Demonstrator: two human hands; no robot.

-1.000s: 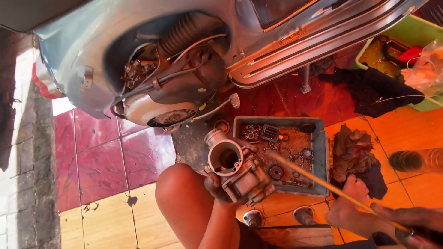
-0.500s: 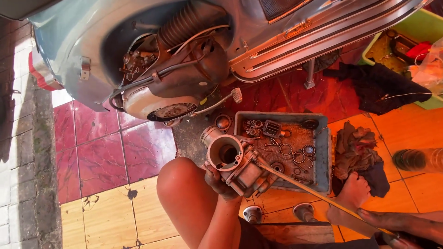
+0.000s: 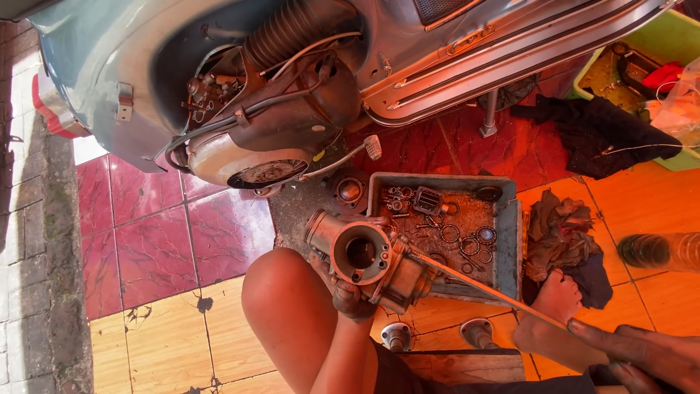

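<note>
Carburettor (image 3: 375, 264): grimy metal body with a round open bore facing the camera, held up above the tiled floor (image 3: 168, 343), just in front of the near left corner of the parts tray.
Left hand (image 3: 351, 298): under and behind the carburettor, dark greasy fingers curled up around its lower side, gripping it; the bare knee (image 3: 281, 292) sits just to the left of it.
Right hand (image 3: 649, 357): at the lower right edge of the view, fingers pressed together around the far end of a long thin rod, pinching it.
Rod (image 3: 488, 290): slim, pale metal, running diagonally from the right hand up to the right side of the carburettor body, where its tip meets the casting.
Parts tray (image 3: 510, 252): shallow grey metal tray on the floor, holding rusty grit, rings, small fittings and a ribbed square part; its near left corner is hidden by the carburettor.
Rags (image 3: 558, 233): a crumpled brown cloth over a dark one, touching the right edge of the tray.
Foot (image 3: 555, 303): bare, on the orange tiles just below the rags.
Scooter (image 3: 292, 87): pale blue body lying across the top of the view, side panel off, engine, hoses and cables exposed.
Green tub (image 3: 674, 44): top right corner, with a dark cloth (image 3: 590, 135) beside it.
</note>
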